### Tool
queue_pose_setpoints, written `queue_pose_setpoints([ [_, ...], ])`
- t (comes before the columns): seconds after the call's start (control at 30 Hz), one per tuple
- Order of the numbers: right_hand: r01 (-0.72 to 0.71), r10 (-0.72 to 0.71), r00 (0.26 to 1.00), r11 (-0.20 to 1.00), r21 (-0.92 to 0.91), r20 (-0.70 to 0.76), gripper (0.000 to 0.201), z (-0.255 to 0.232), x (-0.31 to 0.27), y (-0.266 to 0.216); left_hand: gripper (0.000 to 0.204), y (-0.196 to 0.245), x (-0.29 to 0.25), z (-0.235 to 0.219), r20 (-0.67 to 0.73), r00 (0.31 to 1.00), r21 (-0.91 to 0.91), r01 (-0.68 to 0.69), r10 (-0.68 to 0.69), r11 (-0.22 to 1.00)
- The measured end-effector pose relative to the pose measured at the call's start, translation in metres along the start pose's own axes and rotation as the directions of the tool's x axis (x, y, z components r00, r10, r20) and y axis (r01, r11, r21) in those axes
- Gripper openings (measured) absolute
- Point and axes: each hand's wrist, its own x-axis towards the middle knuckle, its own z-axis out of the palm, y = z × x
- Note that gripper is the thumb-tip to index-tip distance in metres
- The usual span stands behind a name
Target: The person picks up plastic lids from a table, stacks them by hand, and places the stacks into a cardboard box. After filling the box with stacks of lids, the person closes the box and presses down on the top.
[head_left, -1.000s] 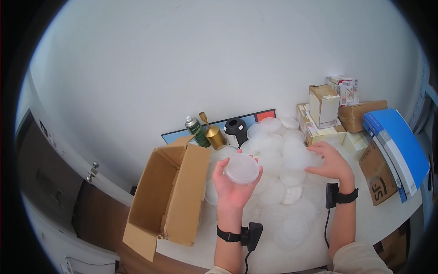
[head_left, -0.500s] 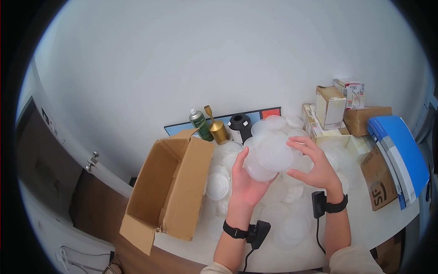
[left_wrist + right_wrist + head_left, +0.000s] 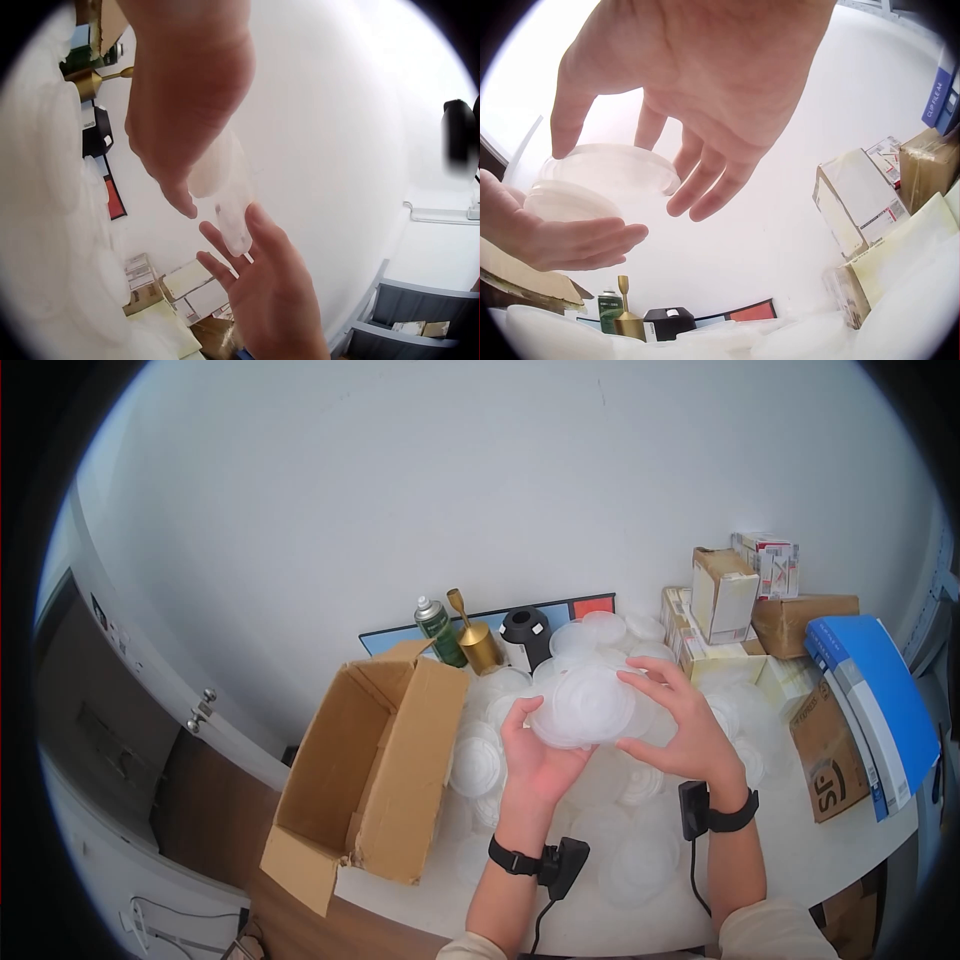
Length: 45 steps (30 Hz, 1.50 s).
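Note:
My left hand [image 3: 545,765] holds a small stack of round translucent plastic lids [image 3: 566,201], its fingers curled under them and the thumb at their left edge. With its thumb and fingers, my right hand [image 3: 682,725] grips another round translucent lid [image 3: 619,165] by the rim. In the right wrist view this lid lies just above the stack, overlapping it. Below both hands, a broad pile of similar lids [image 3: 640,860] covers much of the white table.
An open cardboard box [image 3: 410,780] stands at the left. Behind the pile are a green spray can [image 3: 440,632], a brass-coloured holder [image 3: 478,648] and a black object [image 3: 525,635]. Small cartons [image 3: 725,595], a brown box [image 3: 830,755] and blue folders [image 3: 875,685] stand at the right.
My right hand has moved left from the pile, bringing a lid over those in my left hand. The left hand has shifted slightly right. Over the last half second, both hands have barely moved.

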Motion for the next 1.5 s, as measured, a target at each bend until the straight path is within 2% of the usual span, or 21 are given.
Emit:
queue_pose_setpoints([
  [0.17, 0.060, -0.060, 0.998, 0.997, -0.044, -0.004, 0.064, -0.001, 0.001, -0.002, 0.061, -0.001, -0.001, 0.005, 0.019, 1.000, 0.042, 0.008, -0.008, 0.999],
  [0.27, 0.052, -0.053, 0.998, 0.998, -0.042, -0.025, 0.067, 0.003, 0.001, -0.007, 0.051, -0.003, -0.003, 0.006, 0.056, 0.997, 0.021, 0.057, -0.058, 0.998],
  [0.33, 0.038, -0.039, 0.999, 0.999, -0.032, -0.038, 0.069, 0.004, 0.001, -0.007, 0.051, -0.006, -0.001, 0.004, 0.015, 1.000, 0.159, 0.024, -0.027, 0.987],
  [0.37, 0.053, -0.055, 0.997, 0.998, -0.043, -0.048, 0.070, 0.004, 0.001, -0.007, 0.051, -0.005, 0.001, 0.003, 0.015, 1.000, 0.157, 0.021, -0.024, 0.987],
  [0.57, 0.070, -0.080, 0.994, 0.989, -0.133, -0.077, 0.070, -0.001, 0.000, -0.012, 0.054, -0.005, 0.004, -0.001, 0.041, 0.999, 0.055, -0.003, 0.001, 0.999],
  [0.63, 0.063, -0.076, 0.994, 0.985, -0.159, -0.078, 0.070, -0.005, 0.001, -0.015, 0.060, -0.005, 0.005, -0.001, 0.010, 0.998, 0.023, -0.056, 0.056, 0.998],
  [0.67, 0.058, -0.081, 0.992, 0.973, -0.222, -0.095, 0.069, -0.008, 0.000, -0.015, 0.060, -0.004, 0.005, 0.000, 0.012, 0.998, 0.026, -0.056, 0.056, 0.998],
  [0.7, 0.052, -0.086, 0.990, 0.957, -0.284, -0.111, 0.069, -0.010, 0.000, -0.014, 0.061, -0.004, 0.004, 0.000, 0.027, 0.996, 0.004, -0.080, 0.080, 0.997],
  [0.8, 0.001, -0.051, 0.988, 0.947, -0.322, -0.149, 0.068, -0.017, -0.002, -0.009, 0.063, 0.000, 0.006, -0.002, 0.080, 0.990, -0.062, -0.111, 0.116, 0.992],
  [0.83, -0.003, -0.046, 0.988, 0.947, -0.321, -0.145, 0.068, -0.018, -0.002, -0.007, 0.064, 0.000, 0.007, -0.003, 0.118, 0.985, -0.104, -0.117, 0.129, 0.988],
  [0.9, -0.057, -0.003, 0.974, 0.965, -0.256, -0.228, 0.069, -0.020, -0.002, -0.004, 0.065, 0.001, 0.004, 0.000, 0.126, 0.982, -0.127, -0.121, 0.137, 0.985],
  [1.03, -0.041, -0.006, 0.962, 0.985, -0.168, -0.273, 0.068, -0.016, 0.001, -0.006, 0.065, -0.001, -0.003, 0.006, 0.147, 0.979, -0.192, -0.115, 0.145, 0.975],
  [1.2, 0.058, -0.060, 0.983, 0.998, -0.021, -0.172, 0.068, -0.001, 0.003, -0.012, 0.064, -0.004, -0.002, 0.000, 0.188, 0.979, -0.140, -0.048, 0.074, 0.989],
  [1.37, 0.040, -0.036, 0.990, 0.999, 0.023, -0.139, 0.067, 0.013, 0.002, -0.012, 0.064, -0.010, -0.004, 0.006, 0.212, 0.977, -0.160, 0.008, 0.026, 0.987],
  [1.5, 0.032, -0.030, 0.994, 0.999, 0.019, -0.104, 0.065, 0.016, 0.001, -0.015, 0.064, -0.015, -0.006, 0.008, 0.219, 0.976, -0.086, 0.014, 0.005, 0.996],
])
